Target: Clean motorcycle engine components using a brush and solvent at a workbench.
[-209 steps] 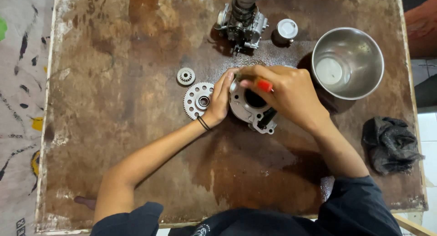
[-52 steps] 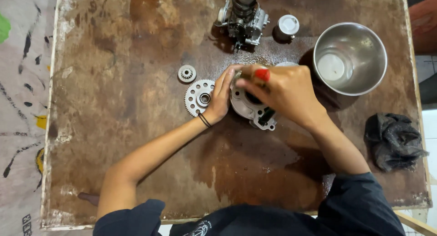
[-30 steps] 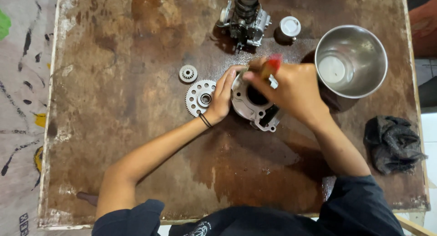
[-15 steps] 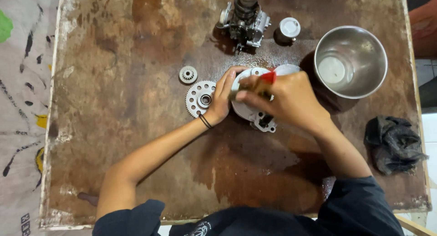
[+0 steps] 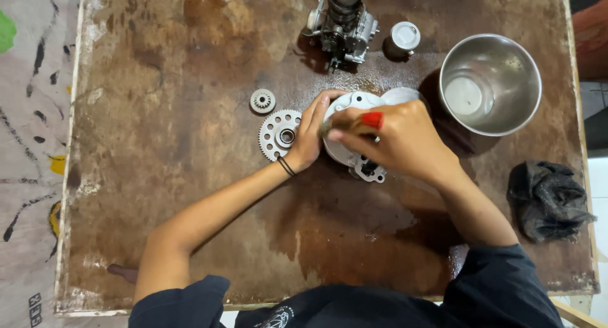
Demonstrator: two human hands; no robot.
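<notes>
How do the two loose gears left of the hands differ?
The small gear is much narrower than the big gear. The big gear has a ring of round holes in its face; the small gear shows none. The big gear lies right by the left hand; the small gear sits farther off. Both are grey metal, toothed, and lie flat on the table.

Light: we see even, fairly bright light from overhead.
Shadows: soft dark patches lie left of the steel bowl and the small engine part.
Glare: the wet brown surface shines faintly; the bowl's rim gleams.
Sharpness: crisp throughout, with slight bending at the edges.
</notes>
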